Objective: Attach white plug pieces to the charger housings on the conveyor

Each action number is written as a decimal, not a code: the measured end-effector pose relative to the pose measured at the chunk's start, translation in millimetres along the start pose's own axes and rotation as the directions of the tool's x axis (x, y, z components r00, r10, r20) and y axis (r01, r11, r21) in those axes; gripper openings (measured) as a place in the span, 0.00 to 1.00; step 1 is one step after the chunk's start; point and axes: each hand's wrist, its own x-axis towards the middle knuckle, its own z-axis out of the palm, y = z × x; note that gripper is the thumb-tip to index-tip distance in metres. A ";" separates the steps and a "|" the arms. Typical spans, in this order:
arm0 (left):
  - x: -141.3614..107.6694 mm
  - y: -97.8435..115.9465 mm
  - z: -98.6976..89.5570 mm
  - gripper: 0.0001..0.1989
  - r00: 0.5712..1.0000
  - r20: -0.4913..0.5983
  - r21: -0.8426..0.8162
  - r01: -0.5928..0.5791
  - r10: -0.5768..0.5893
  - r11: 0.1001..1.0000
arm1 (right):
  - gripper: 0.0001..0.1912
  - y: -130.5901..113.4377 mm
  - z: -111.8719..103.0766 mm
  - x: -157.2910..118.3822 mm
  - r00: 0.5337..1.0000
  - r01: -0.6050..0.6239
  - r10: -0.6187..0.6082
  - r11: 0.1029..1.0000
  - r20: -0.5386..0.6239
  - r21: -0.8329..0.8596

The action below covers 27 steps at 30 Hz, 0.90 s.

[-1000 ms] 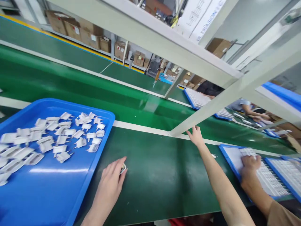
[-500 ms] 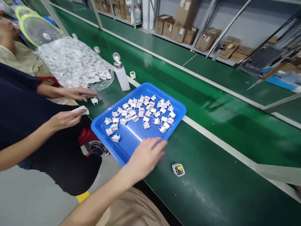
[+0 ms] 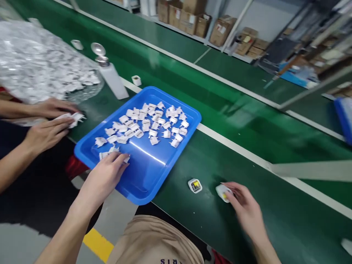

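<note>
The right hand (image 3: 239, 198) pinches one white rounded-square plastic housing (image 3: 221, 192), yellow-filled end toward the thumb, long axis unclear; one matching housing (image 3: 195, 186) sits nearby on the green surface (image 3: 220, 157), open end up. The left hand (image 3: 108, 172) curls over white plastic plugs (image 3: 103, 155) in one blue tray (image 3: 145, 172), grip hidden.
</note>
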 end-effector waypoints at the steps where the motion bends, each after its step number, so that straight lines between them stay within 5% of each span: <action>1: 3.0 12.1 0.9 0.18 0.999 -0.036 -0.056 -0.021 0.019 0.998 | 0.16 3.9 5.7 0.6 1.000 0.001 -0.001 0.999 0.008 -0.039; 6: -3.4 115.4 6.5 0.10 0.984 -0.129 -0.494 -0.172 0.123 0.852 | 0.17 -13.8 12.5 -14.3 0.994 0.075 -0.087 0.984 -0.067 -0.159; 8: -10.2 159.0 12.0 0.10 0.978 -0.093 -0.666 -0.202 0.188 0.718 | 0.19 -32.3 17.8 -32.2 0.990 0.131 -0.128 0.990 0.056 -0.052; 11: -13.9 198.7 24.3 0.17 0.941 -0.037 -0.785 -0.235 0.336 0.573 | 0.15 -49.8 28.0 -54.1 0.976 0.047 -0.069 0.993 0.206 0.111; 15: -4.0 197.6 43.8 0.37 0.897 0.007 -0.722 -0.302 0.443 0.622 | 0.03 -46.7 32.1 -58.5 0.996 -0.079 0.064 0.966 0.070 0.248; 19: 10.0 180.3 64.8 0.23 0.911 0.049 -0.610 -0.298 0.409 0.735 | 0.06 -36.2 35.8 -53.0 0.992 -0.114 0.123 0.938 -0.010 0.327; 23: 9.6 178.0 74.4 0.17 0.920 0.051 -0.609 -0.279 0.388 0.742 | 0.08 -34.0 46.5 -52.2 0.986 -0.152 0.169 0.914 -0.012 0.376; 27: 5.4 175.9 72.9 0.22 0.892 0.059 -0.701 -0.283 0.449 0.654 | 0.16 -38.4 52.1 -51.3 0.999 -0.011 0.014 0.996 -0.030 0.091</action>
